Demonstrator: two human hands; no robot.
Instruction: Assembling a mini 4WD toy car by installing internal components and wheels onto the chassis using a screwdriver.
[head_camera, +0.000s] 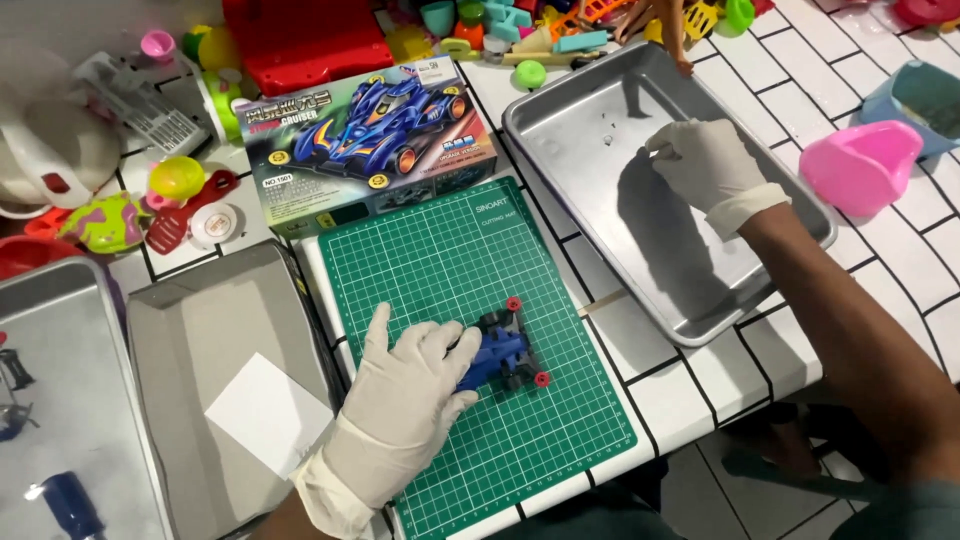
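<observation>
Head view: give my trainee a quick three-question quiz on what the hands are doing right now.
1. True or false: the left hand rests on the blue toy car on the green cutting mat.
2. Where is the right hand? A) over the metal tray B) on the kit box C) on the pink cup
3. What colour are the small parts at the car's corners?

Key: 1 true; 2 A; 3 red.

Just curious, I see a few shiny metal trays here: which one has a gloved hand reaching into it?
The silver metal tray right of the green cutting mat; the white-gloved right hand is over it. The metal tray at the left edge has no hand near.
</observation>
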